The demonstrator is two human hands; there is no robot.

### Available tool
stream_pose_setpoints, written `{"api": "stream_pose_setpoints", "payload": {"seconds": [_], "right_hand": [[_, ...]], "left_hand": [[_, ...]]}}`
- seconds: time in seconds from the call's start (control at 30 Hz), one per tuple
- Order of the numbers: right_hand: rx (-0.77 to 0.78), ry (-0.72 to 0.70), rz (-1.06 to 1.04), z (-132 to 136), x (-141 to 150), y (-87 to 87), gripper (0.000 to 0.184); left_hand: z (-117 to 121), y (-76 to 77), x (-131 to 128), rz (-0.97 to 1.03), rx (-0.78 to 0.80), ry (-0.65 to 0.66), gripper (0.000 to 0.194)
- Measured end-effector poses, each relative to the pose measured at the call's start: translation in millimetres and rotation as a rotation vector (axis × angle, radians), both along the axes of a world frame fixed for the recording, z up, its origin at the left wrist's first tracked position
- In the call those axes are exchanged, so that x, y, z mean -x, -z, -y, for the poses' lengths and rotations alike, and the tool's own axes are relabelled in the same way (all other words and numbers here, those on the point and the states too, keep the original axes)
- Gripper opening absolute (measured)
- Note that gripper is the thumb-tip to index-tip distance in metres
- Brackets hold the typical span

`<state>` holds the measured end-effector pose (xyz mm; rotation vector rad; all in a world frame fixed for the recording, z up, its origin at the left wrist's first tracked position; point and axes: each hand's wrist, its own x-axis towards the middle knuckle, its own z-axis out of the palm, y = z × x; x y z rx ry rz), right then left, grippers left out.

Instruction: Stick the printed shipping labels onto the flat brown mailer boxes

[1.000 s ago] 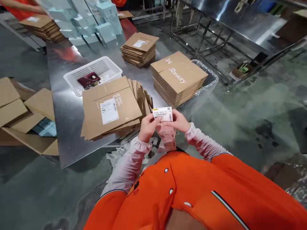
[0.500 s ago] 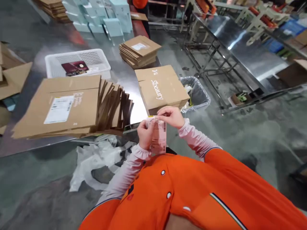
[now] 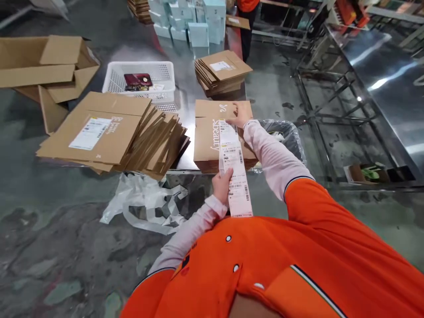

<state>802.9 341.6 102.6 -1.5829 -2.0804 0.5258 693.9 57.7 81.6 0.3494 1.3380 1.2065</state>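
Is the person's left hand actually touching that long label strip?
Touching. The head view shows the left hand holding the label strip at its edge, with the thumb pressed on the strip's face and no gap between them.

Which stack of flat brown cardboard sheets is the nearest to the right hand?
The stack printed with white "Beauty", directly under the right hand. The fanned stack and far stack show white shipping labels instead.

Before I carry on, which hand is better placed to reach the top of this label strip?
Right hand, probably: it rests on the flattened carton stack, beside the top end of the label strip, while the left hand holds the strip lower down.
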Motion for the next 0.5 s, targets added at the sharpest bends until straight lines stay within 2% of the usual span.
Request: {"api": "stream_pose_setpoints", "payload": {"seconds": [0.1,0.17,0.2,0.27,0.33,0.37,0.4,0.5], "right_hand": [[-0.022,-0.272,0.272,13,10,-2.2,0.076],[-0.004,-0.433,0.377,42,15,-7.5,0.075],[0.002,-0.502,0.392,62,15,-10.5,0.075],[0.002,-0.693,0.349,105,7,-16.0,0.074],[0.008,-0.855,0.232,141,-11,-18.6,0.064],[0.013,-0.817,0.166,152,-22,-18.2,0.059],[0.017,-0.686,0.111,158,-34,-16.5,0.058],[0.013,-0.053,0.060,151,-61,-6.7,0.068]], "left_hand": [[45,-9.3,9,-0.073,0.056,0.131,0.042],[64,-27.4,27,-0.122,0.046,0.196,0.045],[65,-38.1,38,-0.152,0.021,0.194,0.046],[46,-56.8,62,-0.241,-0.064,0.095,0.038],[3,-65.0,83,-0.324,-0.160,-0.061,0.030],[-24,-64.2,89,-0.384,-0.205,-0.084,0.028],[-51,-60.6,94,-0.448,-0.249,-0.070,0.026],[-118,-43.3,96,-0.550,-0.295,-0.027,0.017]]}}
